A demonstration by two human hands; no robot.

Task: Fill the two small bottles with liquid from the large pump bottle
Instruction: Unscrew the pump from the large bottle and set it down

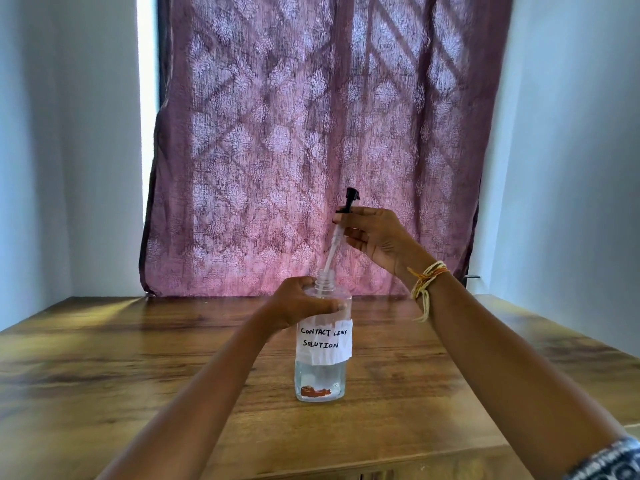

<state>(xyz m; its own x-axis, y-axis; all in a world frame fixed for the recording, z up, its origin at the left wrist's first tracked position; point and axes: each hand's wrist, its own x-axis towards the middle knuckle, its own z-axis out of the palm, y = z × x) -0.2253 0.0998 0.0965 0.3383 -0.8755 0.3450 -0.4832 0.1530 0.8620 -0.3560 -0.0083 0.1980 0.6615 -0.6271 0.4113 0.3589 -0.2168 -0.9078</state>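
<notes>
The wooden table (138, 358) carried the large clear bottle (321, 344), upright, approx. mid-table, w/ a hand-lettered "CONTACT LENS SOLUTION" paper label (325, 341) just under the left fingers. Behind it hung a maroon patterned curtain (311, 133).

Left hand (298, 306) gripped the bottle's shoulder, fingers curled round the front, thumb side hidden. Right hand (372, 233) pinched the black pump head (349, 200) at its collar, fingertips pressed together on it; the pump stood lifted clear of the neck, and its dip tube (332, 252) slanted down from those fingers into the open neck (325, 276), just above the left knuckles. A thread bracelet (426, 282) sat on the right wrist.

No small bottles in view.

Handling, prob.: bottle rigid plastic, smooth, only a low pool of liquid below the label, so light and tippy; best held where the left fingers were, at the shoulder above the label. Paper label looked crumpled, poor grip if wet. Tube thin, bendy, likely dripping; take the pump by its stiff collar, not the tube.
</notes>
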